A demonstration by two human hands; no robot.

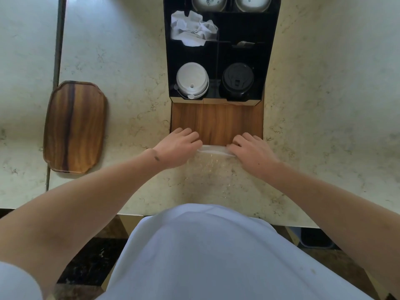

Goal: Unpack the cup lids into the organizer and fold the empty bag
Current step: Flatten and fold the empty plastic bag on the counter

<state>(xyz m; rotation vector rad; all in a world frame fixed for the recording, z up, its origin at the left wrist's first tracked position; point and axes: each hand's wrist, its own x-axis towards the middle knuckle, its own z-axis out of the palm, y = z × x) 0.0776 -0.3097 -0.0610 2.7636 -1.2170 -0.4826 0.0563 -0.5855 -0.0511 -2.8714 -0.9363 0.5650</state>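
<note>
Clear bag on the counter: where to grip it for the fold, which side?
Probably the far edge of the clear bag, from above at both corners. It lies flat, and the left hand and right hand already hold that whitish edge.

— Where's the bag?
— The clear bag (211,169) lies flat, its far edge folded between the left hand (177,148) and right hand (252,151).
— And the lids?
— Beyond the hands, white lids (192,82) and black lids (237,80) stand stacked side by side in the black organizer (268,61).
</note>
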